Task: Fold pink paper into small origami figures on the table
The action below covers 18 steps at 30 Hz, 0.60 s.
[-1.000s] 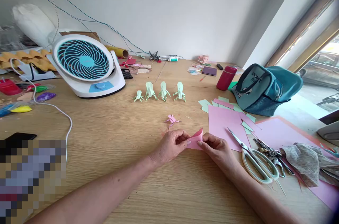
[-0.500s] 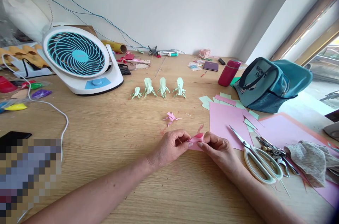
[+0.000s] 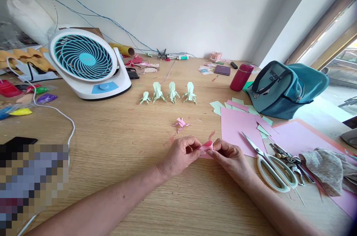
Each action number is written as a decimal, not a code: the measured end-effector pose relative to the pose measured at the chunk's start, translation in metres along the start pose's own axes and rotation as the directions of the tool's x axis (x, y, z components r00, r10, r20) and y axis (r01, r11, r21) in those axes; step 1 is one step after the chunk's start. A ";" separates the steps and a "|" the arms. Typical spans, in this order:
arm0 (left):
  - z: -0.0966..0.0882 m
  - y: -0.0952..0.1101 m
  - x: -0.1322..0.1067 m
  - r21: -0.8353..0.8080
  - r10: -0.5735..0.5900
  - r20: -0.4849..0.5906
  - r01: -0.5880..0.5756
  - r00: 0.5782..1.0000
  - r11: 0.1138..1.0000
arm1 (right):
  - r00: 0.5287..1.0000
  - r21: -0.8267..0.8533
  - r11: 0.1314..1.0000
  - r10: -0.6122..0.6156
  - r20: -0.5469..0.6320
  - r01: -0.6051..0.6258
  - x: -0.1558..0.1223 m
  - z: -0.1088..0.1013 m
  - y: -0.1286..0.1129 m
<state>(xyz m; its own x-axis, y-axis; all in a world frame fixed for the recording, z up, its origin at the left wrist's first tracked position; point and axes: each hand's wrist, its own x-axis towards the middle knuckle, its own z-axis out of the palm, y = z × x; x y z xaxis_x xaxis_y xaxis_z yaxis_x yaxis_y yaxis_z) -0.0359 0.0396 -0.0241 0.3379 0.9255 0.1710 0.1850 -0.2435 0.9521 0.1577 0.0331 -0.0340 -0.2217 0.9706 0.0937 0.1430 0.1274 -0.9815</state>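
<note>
Between my two hands is a small piece of pink paper (image 3: 207, 147), its upper edge curled over in a loop. My left hand (image 3: 182, 152) pinches its left side between thumb and fingers. At the right side, my right hand (image 3: 228, 156) grips it the same way, thumb in front. Just beyond my hands lies a folded pink paper figure (image 3: 181, 123) with thin legs. Farther back, several pale green folded paper figures (image 3: 172, 92) with legs stand in a row.
Right of my hands lie a pink paper sheet (image 3: 237, 126), white-handled scissors (image 3: 275, 172), a bunch of keys (image 3: 292, 163) and a grey cloth (image 3: 323, 171). Behind them stand a red flask (image 3: 241, 77) and a teal bag (image 3: 284, 89). A white fan (image 3: 86, 59) stands left, with a cable (image 3: 61, 115) nearby.
My hands have stayed in place, still pinching the pink paper. Its curled edge has shifted slightly left and looks a little tighter. The camera view has turned slightly.
</note>
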 end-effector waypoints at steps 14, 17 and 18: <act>0.003 0.001 -0.001 -0.041 0.001 -0.044 -0.003 0.999 0.999 | 1.000 0.000 1.000 -0.020 0.022 0.020 -0.001 0.002 -0.004; 0.003 0.000 -0.001 -0.031 0.007 -0.064 -0.009 0.998 0.999 | 1.000 0.011 1.000 -0.011 0.018 0.010 -0.001 0.002 -0.004; 0.003 0.000 -0.001 -0.036 0.006 -0.069 -0.008 0.998 0.999 | 1.000 0.016 1.000 -0.010 0.017 0.010 -0.001 0.002 -0.004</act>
<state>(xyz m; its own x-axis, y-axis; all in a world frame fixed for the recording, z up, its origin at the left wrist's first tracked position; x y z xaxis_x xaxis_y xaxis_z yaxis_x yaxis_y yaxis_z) -0.0333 0.0382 -0.0253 0.2745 0.9419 0.1938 0.1487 -0.2407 0.9591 0.1555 0.0312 -0.0307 -0.2392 0.9657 0.1011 0.1250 0.1338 -0.9831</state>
